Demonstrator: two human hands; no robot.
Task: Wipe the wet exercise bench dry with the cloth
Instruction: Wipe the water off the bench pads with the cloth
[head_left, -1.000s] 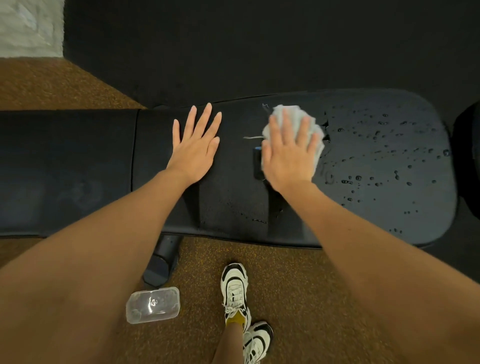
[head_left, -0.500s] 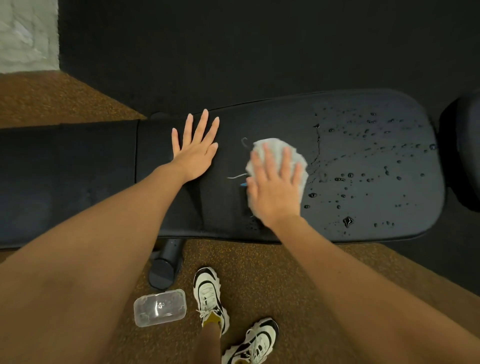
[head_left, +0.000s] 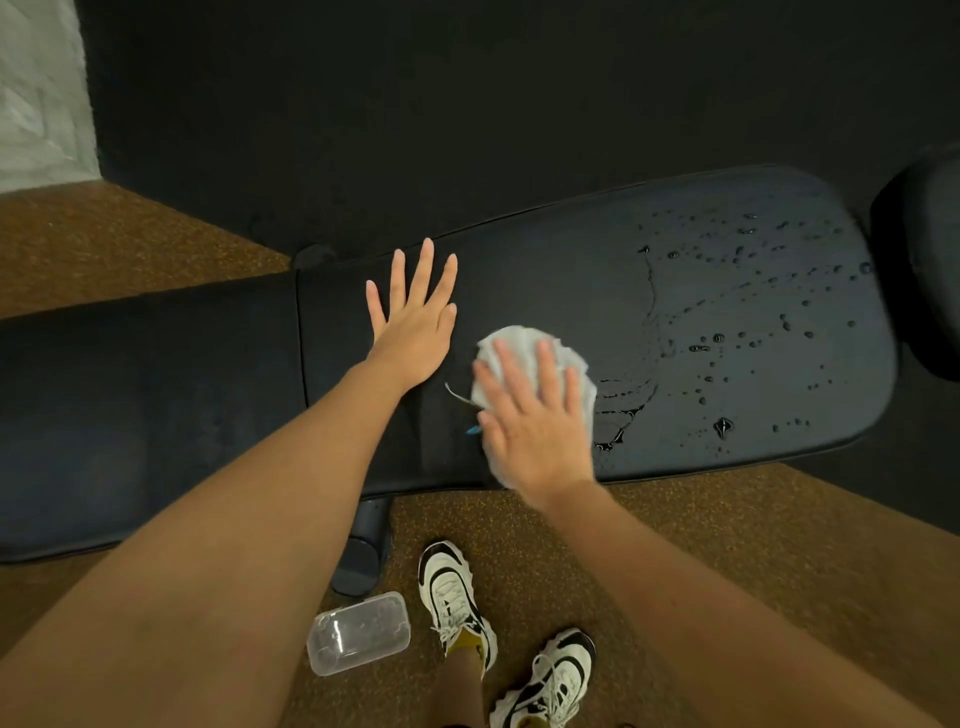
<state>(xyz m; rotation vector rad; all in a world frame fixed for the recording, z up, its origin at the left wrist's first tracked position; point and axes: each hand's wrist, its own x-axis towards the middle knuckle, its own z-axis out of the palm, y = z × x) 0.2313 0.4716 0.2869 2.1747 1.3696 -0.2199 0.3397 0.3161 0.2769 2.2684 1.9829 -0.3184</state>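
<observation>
Two hands flat on bench (head_left: 519, 291): left hand (head_left: 413, 332) braces bare pad, fingers spread; right hand (head_left: 535, 431) presses cloth (head_left: 524, 343) near front edge; droplets (head_left: 753, 312) sit rightward; overlap strokes that way, keep palm pressure even.

Right hand (head_left: 535, 421) blurred with motion, covering most of the cloth (head_left: 524, 343); bench (head_left: 727, 312) runs off frame at nine o'clock, arms hiding its near edge.

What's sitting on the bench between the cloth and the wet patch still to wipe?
Nothing visible. The right hand presses the cloth flat on the bench, and the droplets begin just to its right.
</observation>
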